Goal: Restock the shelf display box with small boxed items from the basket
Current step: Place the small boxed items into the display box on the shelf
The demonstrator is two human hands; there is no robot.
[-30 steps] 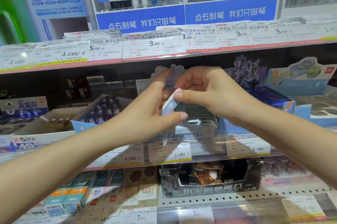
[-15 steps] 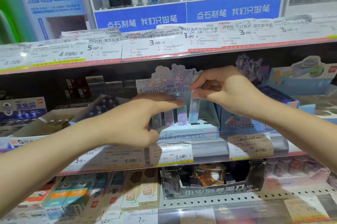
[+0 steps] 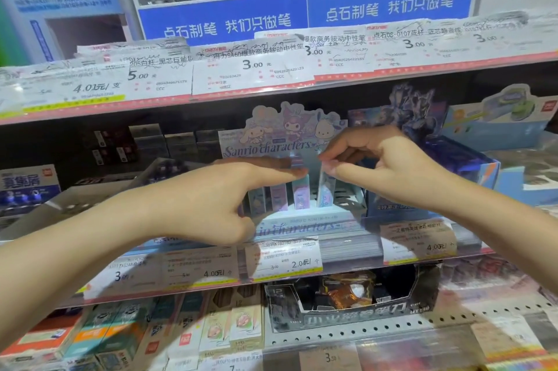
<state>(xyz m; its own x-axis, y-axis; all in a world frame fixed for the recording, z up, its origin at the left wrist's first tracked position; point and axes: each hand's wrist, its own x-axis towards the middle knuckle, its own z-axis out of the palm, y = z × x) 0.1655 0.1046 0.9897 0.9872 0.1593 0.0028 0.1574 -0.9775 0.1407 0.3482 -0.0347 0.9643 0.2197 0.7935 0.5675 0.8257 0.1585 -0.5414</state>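
The pale blue display box with a cartoon-character header card stands on the middle shelf. Several small pastel boxes stand upright in a row inside it. My right hand pinches the top of the rightmost small blue box, which stands tilted in the display box. My left hand reaches over the row, fingertips pressed on the top of a purple small box. The basket is out of view.
A dark blue display box stands right beside the pale one, and a light blue box sits further right. Open cardboard trays lie to the left. The price-tag rail runs along the shelf front. The upper shelf hangs close overhead.
Both hands moved from holding one small box in front of the shelf into the display box. The small blue box now stands in the row, right of the others.
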